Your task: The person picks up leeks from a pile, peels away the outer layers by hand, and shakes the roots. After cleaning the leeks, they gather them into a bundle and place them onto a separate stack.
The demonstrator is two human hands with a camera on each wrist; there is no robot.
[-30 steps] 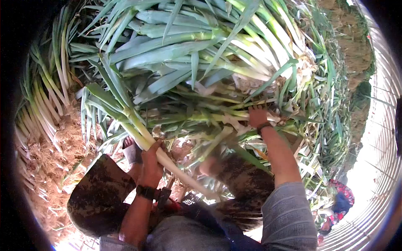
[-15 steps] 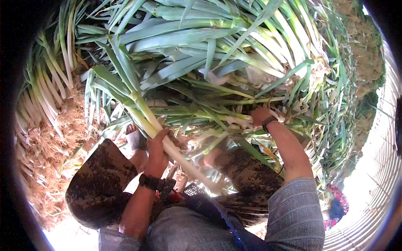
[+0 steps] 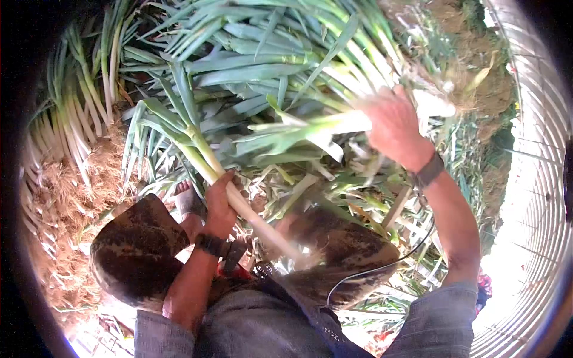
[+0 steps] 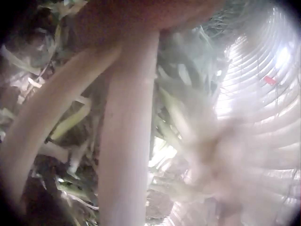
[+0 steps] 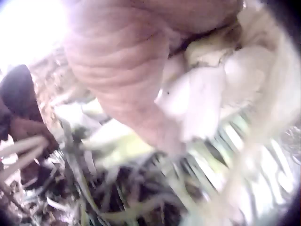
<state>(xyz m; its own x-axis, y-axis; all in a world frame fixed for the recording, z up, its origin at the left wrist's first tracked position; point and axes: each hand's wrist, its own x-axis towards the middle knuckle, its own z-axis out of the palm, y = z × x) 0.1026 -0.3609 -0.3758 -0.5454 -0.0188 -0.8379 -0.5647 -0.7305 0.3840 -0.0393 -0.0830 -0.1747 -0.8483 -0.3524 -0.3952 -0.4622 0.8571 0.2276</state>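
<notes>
My left hand (image 3: 221,206) grips two thick green onions (image 3: 249,216) by their white shanks, leaves slanting up to the left and white ends down toward my lap. In the left wrist view the white shanks (image 4: 126,136) run down side by side from under the fingers. My right hand (image 3: 395,128), blurred, curls round more green onions (image 3: 343,123) at the right side of the heap, their leaves trailing left and white ends poking out right. Seen from the right wrist, its fingers (image 5: 127,75) wrap over pale, peeling stalks (image 5: 202,96).
A large heap of green onions (image 3: 250,65) lies ahead. More lean in a row at the left, with tangled roots (image 3: 65,232) below. Loose leaves and trimmings (image 3: 358,185) litter the ground between. My knees (image 3: 140,238) frame the work, and a ribbed translucent wall (image 3: 525,238) curves along the right.
My right hand has risen from the loose leaves, moving up and away with green onions in its grasp. The left hand keeps its hold, nearly in the same place.
</notes>
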